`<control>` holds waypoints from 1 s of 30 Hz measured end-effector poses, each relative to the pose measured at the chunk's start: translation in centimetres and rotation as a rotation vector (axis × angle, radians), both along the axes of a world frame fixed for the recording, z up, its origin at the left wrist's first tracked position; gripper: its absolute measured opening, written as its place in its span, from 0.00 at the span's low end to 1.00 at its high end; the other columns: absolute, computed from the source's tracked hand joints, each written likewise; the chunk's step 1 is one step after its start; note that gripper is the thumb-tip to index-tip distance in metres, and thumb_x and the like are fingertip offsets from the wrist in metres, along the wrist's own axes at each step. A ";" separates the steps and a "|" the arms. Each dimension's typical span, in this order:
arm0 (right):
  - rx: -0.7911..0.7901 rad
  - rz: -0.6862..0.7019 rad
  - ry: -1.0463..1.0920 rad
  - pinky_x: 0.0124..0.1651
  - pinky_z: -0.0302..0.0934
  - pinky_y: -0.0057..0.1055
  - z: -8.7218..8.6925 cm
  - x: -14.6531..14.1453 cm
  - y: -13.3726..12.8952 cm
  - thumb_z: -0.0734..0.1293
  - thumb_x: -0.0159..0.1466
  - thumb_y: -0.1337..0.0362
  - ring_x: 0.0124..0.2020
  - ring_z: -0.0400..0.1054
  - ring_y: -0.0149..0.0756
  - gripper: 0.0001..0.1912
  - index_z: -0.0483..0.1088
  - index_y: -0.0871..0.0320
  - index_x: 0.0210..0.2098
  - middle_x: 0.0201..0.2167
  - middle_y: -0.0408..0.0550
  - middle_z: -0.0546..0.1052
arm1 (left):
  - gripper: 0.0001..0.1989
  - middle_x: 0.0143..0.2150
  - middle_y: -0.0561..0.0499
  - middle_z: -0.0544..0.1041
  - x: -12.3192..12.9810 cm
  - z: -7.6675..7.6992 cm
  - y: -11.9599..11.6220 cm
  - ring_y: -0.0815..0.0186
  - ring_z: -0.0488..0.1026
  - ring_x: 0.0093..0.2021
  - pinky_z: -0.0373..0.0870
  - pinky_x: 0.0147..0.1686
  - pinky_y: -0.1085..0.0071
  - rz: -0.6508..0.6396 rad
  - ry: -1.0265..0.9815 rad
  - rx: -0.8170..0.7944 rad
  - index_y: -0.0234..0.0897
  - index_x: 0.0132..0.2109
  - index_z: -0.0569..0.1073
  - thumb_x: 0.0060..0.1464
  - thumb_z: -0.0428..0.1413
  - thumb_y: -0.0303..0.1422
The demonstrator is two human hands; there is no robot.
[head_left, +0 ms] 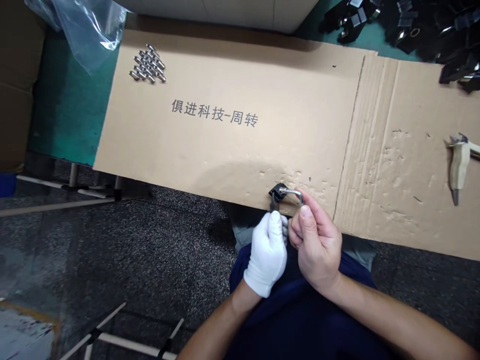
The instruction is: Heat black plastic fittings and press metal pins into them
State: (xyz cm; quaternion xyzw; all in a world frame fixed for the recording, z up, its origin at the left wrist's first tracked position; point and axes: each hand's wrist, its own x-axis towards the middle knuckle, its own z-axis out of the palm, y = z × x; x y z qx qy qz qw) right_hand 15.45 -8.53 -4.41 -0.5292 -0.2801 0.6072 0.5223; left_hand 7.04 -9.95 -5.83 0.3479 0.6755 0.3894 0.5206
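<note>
My left hand (pixel 267 252) wears a white glove, with its thumb and fingers closed on the lower end of a small black block (pixel 278 192). The block is at the front edge of the cardboard sheet. My bare right hand (pixel 318 245) pinches the bent end of an L-shaped hex key (pixel 294 192). The key's long shiny arm reaches left to the block and meets a small metal piece there. Whether its tip sits inside a screw head is too small to tell. My gloved fingers hide the block's lower part.
Several metal pins (pixel 149 64) lie grouped on the printed cardboard (pixel 210 150). At right is a cream-handled tool (pixel 459 162), seemingly pliers. Black parts (pixel 412 30) are heaped at the far right. A clear plastic bag (pixel 90 35) and a large box (pixel 225 12) stand at the back.
</note>
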 end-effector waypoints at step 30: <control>-0.153 0.585 -0.453 0.19 0.46 0.26 4.4 6.9 6.5 0.65 0.74 0.53 0.20 0.53 0.28 0.20 0.75 0.48 0.61 0.21 0.38 0.66 | 0.17 0.29 0.50 0.75 -3.5 0.4 0.8 0.65 0.71 0.27 0.63 0.32 0.68 -0.360 0.552 0.092 0.39 0.33 0.69 0.71 0.46 0.38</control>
